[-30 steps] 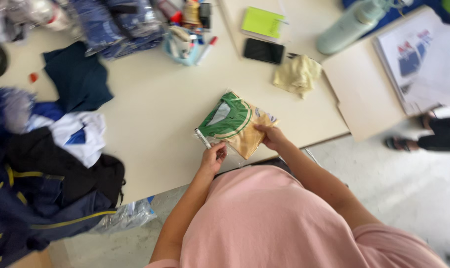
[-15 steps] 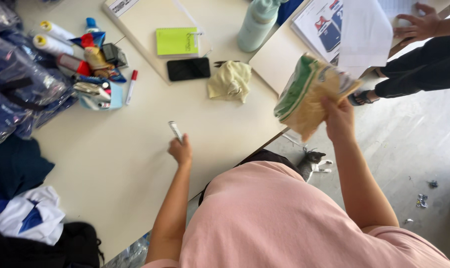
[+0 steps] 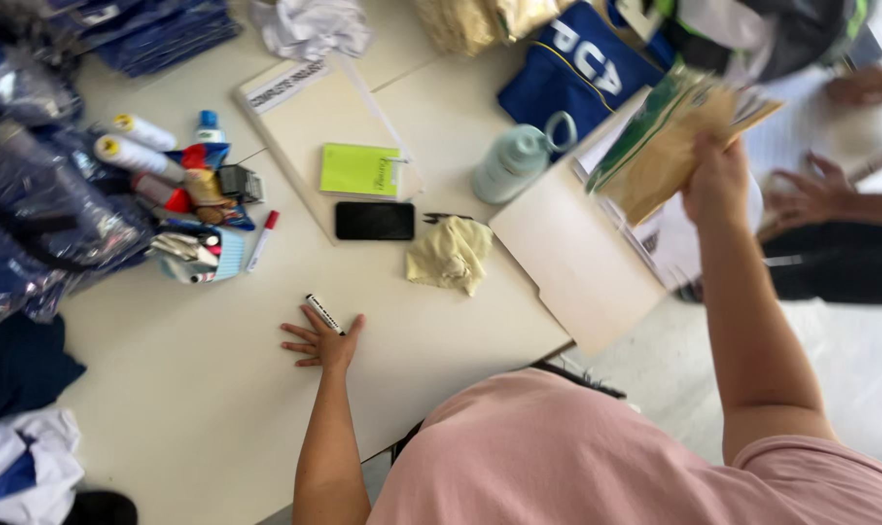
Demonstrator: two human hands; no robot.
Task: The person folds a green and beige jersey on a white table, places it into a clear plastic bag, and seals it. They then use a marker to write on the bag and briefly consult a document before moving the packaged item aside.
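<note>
My right hand (image 3: 718,180) is raised at the upper right and grips a folded tan and green packaged garment (image 3: 665,136), held out over the far table edge. My left hand (image 3: 319,340) rests flat on the cream table (image 3: 169,408) with a white marker (image 3: 324,313) between its fingers. Beyond the garment another person's hands (image 3: 820,190) lie on white papers.
On the table lie a black phone (image 3: 375,221), a green sticky pad (image 3: 360,169), a crumpled yellow cloth (image 3: 451,255), a pale green bottle (image 3: 514,160), a tan folder (image 3: 577,258), a tub of pens and thread spools (image 3: 193,248), and bagged blue clothes (image 3: 42,204) at left.
My right hand has carried the packaged garment from the table in front of me up and out to the right. My left hand let go of it and now rests on the table with the marker.
</note>
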